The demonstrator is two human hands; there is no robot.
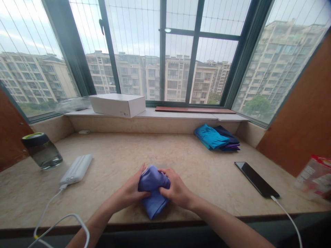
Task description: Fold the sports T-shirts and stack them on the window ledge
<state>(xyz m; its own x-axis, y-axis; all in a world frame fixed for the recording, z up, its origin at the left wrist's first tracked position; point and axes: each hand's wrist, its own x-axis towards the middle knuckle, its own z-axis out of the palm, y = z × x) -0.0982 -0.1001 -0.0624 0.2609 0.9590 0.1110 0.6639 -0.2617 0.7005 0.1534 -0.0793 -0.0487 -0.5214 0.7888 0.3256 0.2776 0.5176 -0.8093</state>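
A bundled purple cloth (154, 193) is between my two hands, near the front edge of the stone counter (124, 144). My left hand (134, 189) grips its left side, thumb across the front. On the other side my right hand (176, 187) is closed on the cloth, with its thumb pressed into the front and fingers over the upper right. The lower end of the cloth hangs down to a point toward the counter's edge. What kind of cloth item it is I cannot make out.
Folded blue and dark cloths (216, 137) lie at the back right. A phone (256, 179) with a cable and a plastic package (315, 179) are on the right. A water bottle (42, 151) and white power bank (77, 168) stand left. A white box (117, 105) rests on the sill.
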